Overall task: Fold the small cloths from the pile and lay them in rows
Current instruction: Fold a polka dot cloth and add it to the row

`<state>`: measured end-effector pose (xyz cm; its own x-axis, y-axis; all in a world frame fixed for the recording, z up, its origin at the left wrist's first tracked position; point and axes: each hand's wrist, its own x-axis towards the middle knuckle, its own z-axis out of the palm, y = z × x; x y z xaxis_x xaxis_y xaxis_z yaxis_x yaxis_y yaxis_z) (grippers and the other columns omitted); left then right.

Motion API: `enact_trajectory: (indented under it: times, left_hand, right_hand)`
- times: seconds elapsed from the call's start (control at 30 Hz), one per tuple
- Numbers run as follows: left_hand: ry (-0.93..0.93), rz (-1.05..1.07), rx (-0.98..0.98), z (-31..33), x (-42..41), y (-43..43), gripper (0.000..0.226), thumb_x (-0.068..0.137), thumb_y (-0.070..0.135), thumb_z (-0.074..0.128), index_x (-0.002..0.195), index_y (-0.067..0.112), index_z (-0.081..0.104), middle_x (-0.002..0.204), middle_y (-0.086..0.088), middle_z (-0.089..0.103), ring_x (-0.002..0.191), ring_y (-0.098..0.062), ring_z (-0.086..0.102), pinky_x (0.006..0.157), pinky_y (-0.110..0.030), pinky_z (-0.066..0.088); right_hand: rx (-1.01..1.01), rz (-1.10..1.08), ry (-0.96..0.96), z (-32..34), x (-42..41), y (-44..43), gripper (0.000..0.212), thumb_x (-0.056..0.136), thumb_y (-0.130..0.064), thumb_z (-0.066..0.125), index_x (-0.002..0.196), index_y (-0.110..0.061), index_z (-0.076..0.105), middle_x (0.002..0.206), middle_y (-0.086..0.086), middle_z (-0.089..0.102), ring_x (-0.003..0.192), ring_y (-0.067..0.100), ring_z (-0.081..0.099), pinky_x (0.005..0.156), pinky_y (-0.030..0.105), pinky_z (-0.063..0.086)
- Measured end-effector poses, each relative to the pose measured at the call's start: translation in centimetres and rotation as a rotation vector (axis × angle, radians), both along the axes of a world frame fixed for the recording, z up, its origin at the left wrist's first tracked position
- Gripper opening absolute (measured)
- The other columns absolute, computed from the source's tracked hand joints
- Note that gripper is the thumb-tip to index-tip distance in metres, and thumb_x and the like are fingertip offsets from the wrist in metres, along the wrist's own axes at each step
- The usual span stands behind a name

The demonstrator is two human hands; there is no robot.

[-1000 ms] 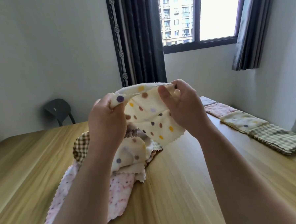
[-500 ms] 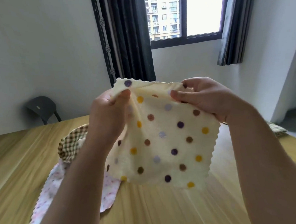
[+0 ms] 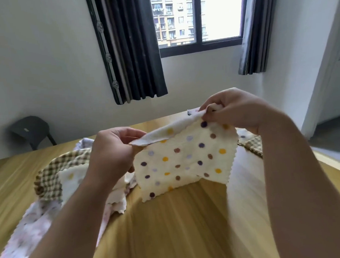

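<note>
The left hand (image 3: pixel 115 151) and the right hand (image 3: pixel 233 109) each pinched a top corner of the cream, fluffy square cloth with coloured dots and zigzag edges (image 3: pixel 182 161), which hung over the pale wooden table (image 3: pixel 180 231), just right of the rumpled pile of checked and floral cloths (image 3: pixel 53 182). To fold it well, I judged, corners should meet squarely (soft fleece slips easily) before being pressed flat.

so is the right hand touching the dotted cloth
Touching. The head view shows the right hand pinching a top corner of the dotted cloth.
</note>
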<state>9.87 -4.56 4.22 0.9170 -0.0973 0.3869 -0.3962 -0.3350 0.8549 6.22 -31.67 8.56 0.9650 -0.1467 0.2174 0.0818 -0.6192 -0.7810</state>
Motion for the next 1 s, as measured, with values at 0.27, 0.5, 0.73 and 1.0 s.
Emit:
enact_trajectory:
  times: [0.27,0.5,0.73,1.0]
  left_hand:
    - [0.083,0.015,-0.158,0.2,5.3,-5.0,0.016,0.088,0.008,0.077,0.080,0.023,0.077,0.075,-0.001,0.077,0.075,-0.015,0.073,0.072,-0.027,0.059]
    - [-0.001,-0.087,-0.334,-0.2,4.4,-5.4,0.010,0.092,0.022,0.074,0.089,0.030,0.079,0.086,0.008,0.078,0.084,-0.012,0.070,0.083,-0.027,0.054]
    - [0.043,-0.300,-0.073,-1.4,4.3,-2.7,0.016,0.084,0.032,0.080,0.095,0.020,0.082,0.095,-0.003,0.079,0.095,-0.016,0.073,0.090,-0.034,0.055]
    - [0.307,-0.370,0.847,-2.0,4.7,-2.6,0.007,0.082,0.028,0.083,0.076,0.029,0.080,0.070,0.024,0.072,0.074,0.006,0.066,0.073,-0.017,0.052]
  right_hand:
    - [-0.082,-0.281,-0.216,-0.8,1.3,-1.7,0.030,0.095,-0.031,0.061,0.070,-0.018,0.069,0.064,-0.002,0.061,0.059,0.016,0.056,0.052,0.026,0.041]
    - [0.109,-0.247,-0.223,-1.5,1.7,-2.7,0.014,0.098,-0.029,0.064,0.091,-0.025,0.074,0.093,0.007,0.073,0.078,0.020,0.070,0.063,0.033,0.060]
    - [-0.024,0.010,-0.170,-1.1,1.1,-3.1,0.011,0.089,-0.024,0.076,0.086,-0.032,0.081,0.078,0.004,0.076,0.063,0.018,0.055,0.061,0.031,0.043]
    - [-0.674,0.047,0.534,-1.1,0.2,-1.6,0.010,0.079,-0.037,0.081,0.088,-0.041,0.080,0.065,-0.025,0.063,0.068,-0.006,0.057,0.063,0.018,0.045]
